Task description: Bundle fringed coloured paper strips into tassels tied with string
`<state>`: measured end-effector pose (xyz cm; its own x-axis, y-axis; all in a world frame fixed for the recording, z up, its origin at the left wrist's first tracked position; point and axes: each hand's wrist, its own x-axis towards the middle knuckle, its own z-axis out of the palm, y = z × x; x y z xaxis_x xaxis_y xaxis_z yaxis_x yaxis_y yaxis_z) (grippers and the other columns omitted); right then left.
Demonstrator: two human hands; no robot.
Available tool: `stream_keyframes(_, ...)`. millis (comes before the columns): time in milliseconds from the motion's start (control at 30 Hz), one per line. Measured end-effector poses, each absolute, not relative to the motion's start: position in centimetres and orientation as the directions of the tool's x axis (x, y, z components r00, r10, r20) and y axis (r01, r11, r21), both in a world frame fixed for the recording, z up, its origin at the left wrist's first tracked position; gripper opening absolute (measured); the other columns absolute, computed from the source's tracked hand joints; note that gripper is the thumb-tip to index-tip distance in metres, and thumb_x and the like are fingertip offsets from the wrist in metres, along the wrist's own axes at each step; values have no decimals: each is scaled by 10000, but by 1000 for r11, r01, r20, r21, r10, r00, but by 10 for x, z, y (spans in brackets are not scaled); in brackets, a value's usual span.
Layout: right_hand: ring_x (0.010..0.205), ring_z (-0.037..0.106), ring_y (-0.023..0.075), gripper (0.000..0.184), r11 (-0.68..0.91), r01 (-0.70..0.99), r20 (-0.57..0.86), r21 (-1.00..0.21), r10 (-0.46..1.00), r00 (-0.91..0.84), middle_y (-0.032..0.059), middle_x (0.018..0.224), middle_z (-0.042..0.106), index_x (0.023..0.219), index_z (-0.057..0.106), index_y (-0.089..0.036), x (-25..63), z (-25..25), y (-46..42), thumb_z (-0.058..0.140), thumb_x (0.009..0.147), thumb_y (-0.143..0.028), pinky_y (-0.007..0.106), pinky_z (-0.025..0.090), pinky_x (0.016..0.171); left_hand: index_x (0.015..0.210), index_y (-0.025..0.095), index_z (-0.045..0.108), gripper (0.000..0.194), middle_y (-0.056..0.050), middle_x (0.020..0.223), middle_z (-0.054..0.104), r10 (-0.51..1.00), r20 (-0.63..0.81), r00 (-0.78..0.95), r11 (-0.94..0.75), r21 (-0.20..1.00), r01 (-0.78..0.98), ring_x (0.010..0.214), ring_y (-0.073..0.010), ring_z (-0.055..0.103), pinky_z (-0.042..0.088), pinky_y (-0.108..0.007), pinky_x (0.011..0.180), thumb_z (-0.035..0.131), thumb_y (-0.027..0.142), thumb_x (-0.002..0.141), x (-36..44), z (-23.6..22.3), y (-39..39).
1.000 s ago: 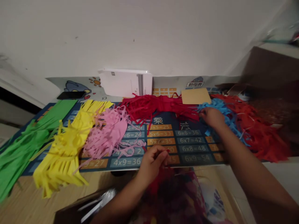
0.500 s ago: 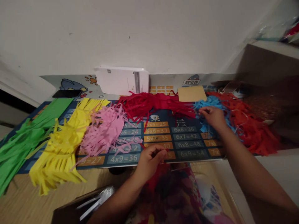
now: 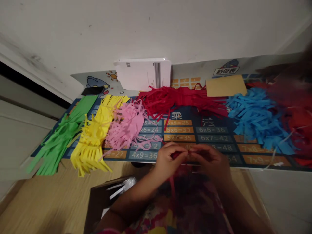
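Note:
My left hand (image 3: 170, 162) is closed in a pinch on a red paper strip (image 3: 172, 187), which hangs down over my patterned clothing. My right hand (image 3: 212, 161) is closed too, its fingertips meeting those of the left at the table's front edge. What lies between the right fingertips is too small and dark to make out. Behind the hands lies a red fringed paper bundle (image 3: 180, 99). A pink fringed bundle (image 3: 126, 125) is to the left, and a blue one (image 3: 258, 117) to the right.
Yellow (image 3: 94, 136) and green (image 3: 62, 136) fringed bundles lie at the left, partly over the edge. Orange-red fringe (image 3: 299, 126) is far right. A phone (image 3: 93, 90), white card (image 3: 143, 74) and tan card (image 3: 226, 86) are at the back. An open box (image 3: 97, 198) stands below.
My right hand has left the blue bundle and come to the left hand, fingertips together. The left hand still pinches the red strip. The view has shifted to the right.

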<state>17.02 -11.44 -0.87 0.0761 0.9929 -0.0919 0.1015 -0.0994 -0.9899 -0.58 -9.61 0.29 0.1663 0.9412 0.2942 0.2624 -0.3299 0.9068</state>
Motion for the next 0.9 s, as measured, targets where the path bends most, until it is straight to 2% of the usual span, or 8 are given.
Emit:
stream_keyframes(133,767,713,222,291,-94,140,-77,-986,990,121,36,836,752,867,737,-255,174,-12,-117,836,701,-472,356,597,714,834,177,769,87,-50,791,736,920,340,192,-385,874,297,740,-146,680,543,-236,678,694,193,874,-6,3,-97)
stream_keyframes(333,725,693,220,237,-57,329,-21,-943,994,111,38,784,744,779,736,-247,178,-10,-121,799,746,-473,342,557,680,884,180,767,148,-63,818,737,851,414,323,-513,786,344,764,-163,690,536,-253,690,656,269,924,-11,3,-96)
stream_keyframes(400,759,702,226,236,-65,291,-46,-954,996,72,45,816,752,804,740,-244,179,-9,-122,803,748,-465,343,566,698,883,181,760,141,-57,819,750,873,372,316,-466,828,311,774,-165,699,539,-252,712,681,293,913,-13,4,-95)
stream_keyframes(533,761,709,219,272,-119,107,-124,-987,991,-44,58,862,756,868,742,-230,182,-10,-122,802,758,-471,325,585,668,853,182,748,150,-36,802,764,913,222,343,-317,915,249,732,-154,702,530,-235,693,760,331,848,-14,6,-95)
stream_keyframes(600,738,704,209,277,-114,72,-119,-991,990,-72,52,847,751,861,741,-226,184,-12,-122,806,754,-473,317,585,661,840,178,749,132,-31,790,766,909,209,362,-301,928,220,719,-147,699,519,-222,683,769,309,839,-13,8,-95)
stream_keyframes(733,781,705,206,215,-51,166,-58,-985,997,-43,39,868,748,846,745,-243,187,-15,-124,792,778,-441,317,581,713,897,170,745,123,-35,853,782,888,235,395,-319,934,161,773,-147,712,518,-212,725,788,252,815,-14,14,-96)
stream_keyframes(900,785,708,210,186,-16,267,-15,-963,1000,5,42,856,752,854,748,-247,182,-13,-127,763,803,-425,330,585,735,868,163,732,24,-32,808,760,907,236,348,-339,900,273,739,-141,694,498,-212,692,716,160,851,-15,16,-100)
